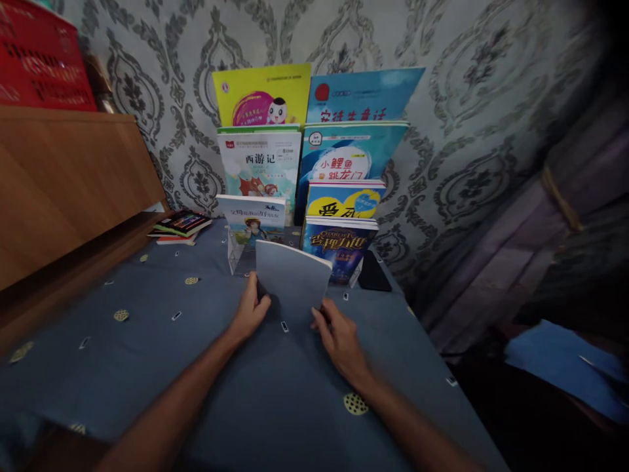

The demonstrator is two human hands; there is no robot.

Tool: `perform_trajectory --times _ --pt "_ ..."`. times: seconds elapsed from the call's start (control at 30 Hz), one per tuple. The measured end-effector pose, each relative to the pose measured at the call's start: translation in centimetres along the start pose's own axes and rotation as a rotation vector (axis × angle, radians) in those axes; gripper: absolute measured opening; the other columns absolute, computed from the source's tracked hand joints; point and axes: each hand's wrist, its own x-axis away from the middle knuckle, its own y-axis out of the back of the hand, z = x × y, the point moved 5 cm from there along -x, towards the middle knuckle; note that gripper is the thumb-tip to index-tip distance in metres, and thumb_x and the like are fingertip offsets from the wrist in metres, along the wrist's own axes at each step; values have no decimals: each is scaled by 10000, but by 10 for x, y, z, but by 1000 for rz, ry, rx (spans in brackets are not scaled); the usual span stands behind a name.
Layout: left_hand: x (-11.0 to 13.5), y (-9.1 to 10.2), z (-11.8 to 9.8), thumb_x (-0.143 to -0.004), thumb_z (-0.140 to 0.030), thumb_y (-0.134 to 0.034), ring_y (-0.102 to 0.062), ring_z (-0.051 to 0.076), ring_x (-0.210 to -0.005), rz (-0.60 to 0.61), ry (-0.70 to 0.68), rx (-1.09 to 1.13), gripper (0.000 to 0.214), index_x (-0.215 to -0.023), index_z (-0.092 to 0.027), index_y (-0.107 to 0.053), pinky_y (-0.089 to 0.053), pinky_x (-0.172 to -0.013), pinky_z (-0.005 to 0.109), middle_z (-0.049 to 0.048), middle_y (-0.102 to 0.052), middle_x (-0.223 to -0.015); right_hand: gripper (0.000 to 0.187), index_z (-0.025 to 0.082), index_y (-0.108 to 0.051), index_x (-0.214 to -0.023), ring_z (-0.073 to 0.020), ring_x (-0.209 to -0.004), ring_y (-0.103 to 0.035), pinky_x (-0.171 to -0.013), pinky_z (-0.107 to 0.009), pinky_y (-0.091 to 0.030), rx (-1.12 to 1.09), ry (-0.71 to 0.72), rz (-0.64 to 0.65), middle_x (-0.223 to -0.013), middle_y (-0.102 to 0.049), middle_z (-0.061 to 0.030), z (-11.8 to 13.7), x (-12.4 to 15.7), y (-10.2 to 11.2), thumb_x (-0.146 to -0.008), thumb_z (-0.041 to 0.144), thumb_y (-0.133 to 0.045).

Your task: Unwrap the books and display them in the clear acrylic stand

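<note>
Between my hands stands a thin book [293, 278], upright, its plain pale side facing me. My left hand [250, 308] grips its lower left edge, thumb in front. At the lower right edge my right hand [339, 334] pinches it, the other fingers curled. Just behind is a tiered stand of books: a white-topped book [258, 216] at front left and a dark blue book [339, 249] at front right. Higher tiers hold a pale book [265, 160], a teal book [351, 154], a yellow-green book [263, 92] and a blue book [363, 92]. The held book's far side is hidden.
A few books [183, 224] lie stacked at the table's left rear, beside a wooden cabinet [73, 190] with a red box [44, 56] on top. A dark flat object [374, 272] lies right of the stand. The table's cloth [147, 334] is grey-blue; patterned wallpaper rises behind.
</note>
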Motion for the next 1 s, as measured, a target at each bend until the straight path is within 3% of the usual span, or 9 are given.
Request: perform_trajectory --times 0.13,0.4,0.63,0.77,1.0 --pt "3 3 -11 -849 -162 -496 -573 191 -856 -101 55 -20 203 -1034 -222 -438 -508 -814 350 11 -539 -881 153 275 -522 -875 -208 -623 -653 -656 -314 -529 21 16 15 -702 -635 -11 1 1 0 -989 333 -439" --pt "4 4 -17 -878 -217 -500 -553 177 -715 -71 132 -127 187 -1039 -216 -404 -461 -691 315 -12 -535 -800 171 258 -513 -888 -173 -576 -637 -612 -266 -508 82 127 -55 -643 -607 23 0 1 1 -1024 321 -430" --pt "4 9 -14 -896 -192 -500 -612 194 -775 -91 134 -180 205 -1088 -208 -429 -478 -713 320 30 -614 -891 169 244 -530 -904 -168 -549 -596 -602 -264 -471 121 151 -72 -624 -578 29 6 -12 -4 -1013 278 -405" --pt "0 15 -6 -899 -198 -509 -607 186 -763 -125 138 -180 168 -1047 -219 -433 -472 -702 302 1 -593 -846 181 235 -551 -952 -178 -574 -592 -618 -274 -465 130 150 -60 -645 -579 17 11 -26 -12 -1010 278 -385" --pt "-7 38 9 -896 -197 -516 -617 190 -792 -250 168 -192 194 -1087 -201 -485 -475 -738 308 22 -625 -894 164 232 -548 -932 -191 -587 -602 -600 -269 -432 116 122 -1 -650 -577 3 19 -53 -37 -983 259 -394"
